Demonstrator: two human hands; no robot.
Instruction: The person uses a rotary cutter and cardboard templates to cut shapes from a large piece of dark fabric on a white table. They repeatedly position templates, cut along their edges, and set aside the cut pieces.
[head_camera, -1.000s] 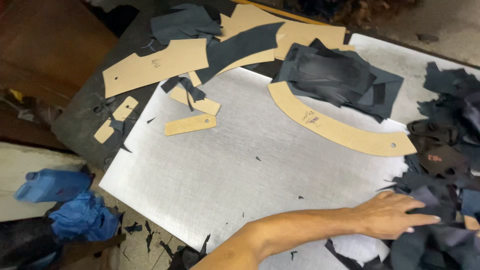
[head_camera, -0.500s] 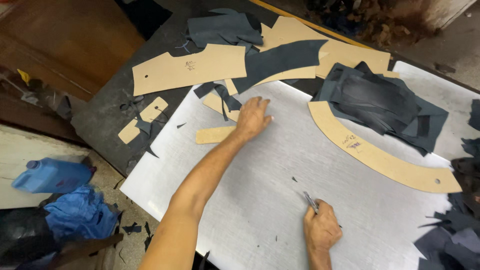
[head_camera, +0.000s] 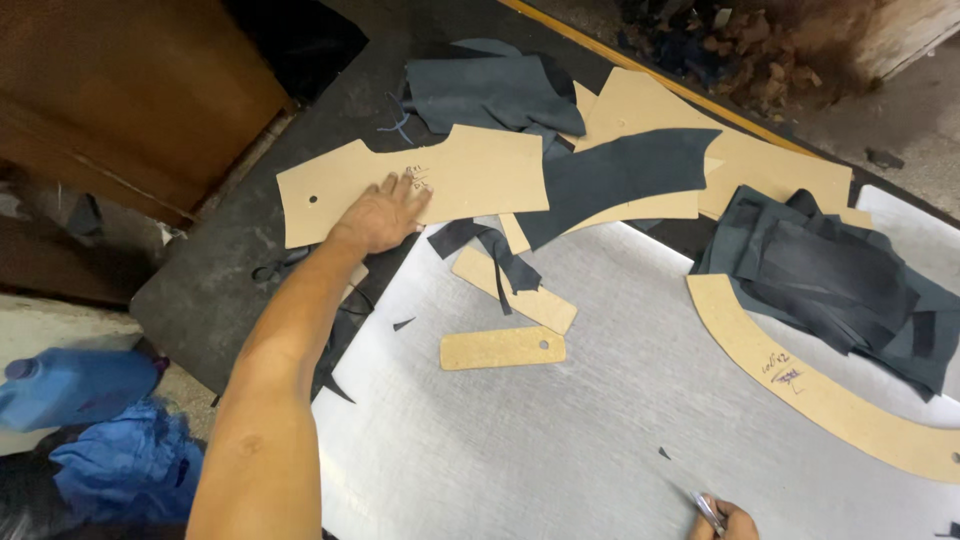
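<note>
The left hand (head_camera: 380, 213) lies flat, fingers spread, on a large tan cardboard pattern (head_camera: 440, 180) at the far left of the table (head_camera: 560, 450); it presses on the pattern's lower middle edge and clamps on nothing. The pattern lies flat with its long axis running left to right, tilted slightly upward toward the right; its narrower end, with a small punched hole, points left, and the wider end points right toward a dark leather piece (head_camera: 610, 180) that overlaps other tan patterns behind it.

The right hand (head_camera: 725, 520) shows only at the bottom edge, fingers closed on a slim metal tool (head_camera: 706, 508) whose tip points up and left. The two hands are well apart.

On the grey metal sheet lie a small rounded cardboard tab (head_camera: 502, 348), long axis nearly left to right, and a second strip (head_camera: 515, 290) angled down to the right with a dark scrap across it. A long curved pattern (head_camera: 800, 390) arcs along the right, just beside a heap of dark leather cuts (head_camera: 830, 280). A blue bottle (head_camera: 70, 385) and blue cloth (head_camera: 120, 465) sit at lower left.
</note>
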